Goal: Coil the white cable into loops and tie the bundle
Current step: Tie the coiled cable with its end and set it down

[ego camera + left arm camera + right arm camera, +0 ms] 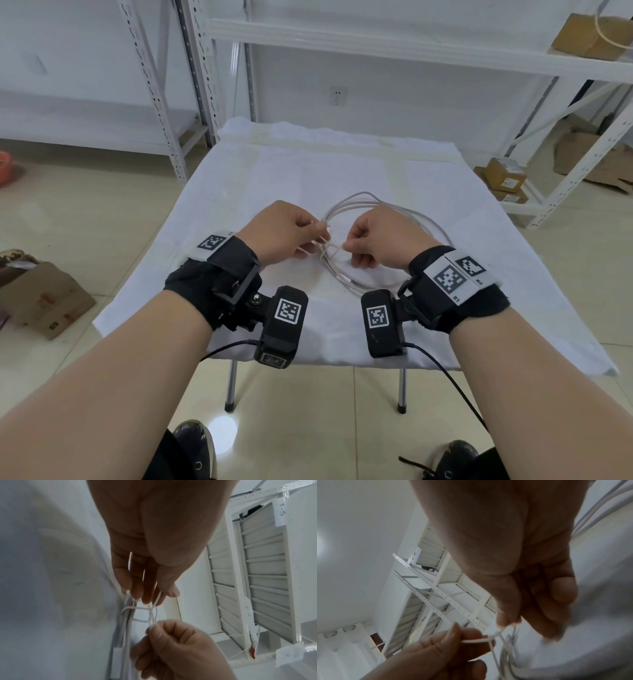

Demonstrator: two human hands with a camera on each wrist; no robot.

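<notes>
The white cable (407, 214) lies coiled in several loops on the white-clothed table (291, 164). One plug end (346, 279) points toward me. A thin white tie (329, 245) crosses the near-left side of the bundle in a loose knot. My left hand (317, 229) pinches one end of the tie, and my right hand (347, 246) pinches the other. In the left wrist view the left fingertips (145, 599) hold the tie strands (150, 614) above the cable bundle (126, 630). In the right wrist view the right thumb and finger (505, 622) grip the tie (477, 641) at the knot.
White metal shelving (376, 41) stands behind and to both sides of the table. Cardboard boxes sit on the floor at left (41, 298) and on the low shelf at right (505, 174). The table's front edge is just under my wrists.
</notes>
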